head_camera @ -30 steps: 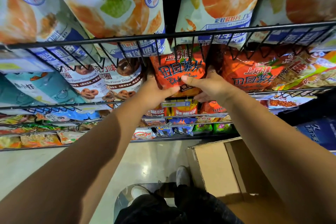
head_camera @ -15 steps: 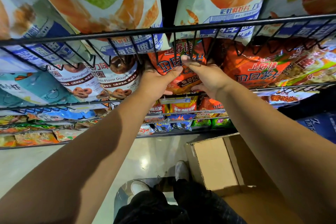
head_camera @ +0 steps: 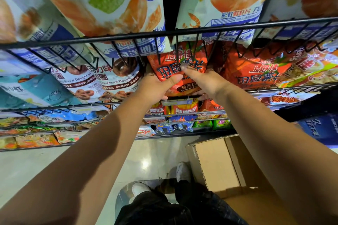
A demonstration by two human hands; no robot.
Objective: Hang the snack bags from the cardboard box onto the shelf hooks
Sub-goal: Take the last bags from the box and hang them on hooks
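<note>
left hand (head_camera: 157,88), right hand (head_camera: 207,82) — both grip orange bag (head_camera: 171,57) | wire rail (head_camera: 109,37) crossing above — doughnut bags (head_camera: 117,79) alongside

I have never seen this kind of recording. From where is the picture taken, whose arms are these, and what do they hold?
There is no machine here. A person wears a wide-angle camera on the head, so you look forward and down along their own two bare arms. The left hand and the right hand both grip one orange snack bag, held just under the black wire rail of a shop shelf, beside doughnut bags on its left. Whether its top is on a hook, I cannot tell. Lower right stands an open cardboard box, next to the person's white shoes.
</note>
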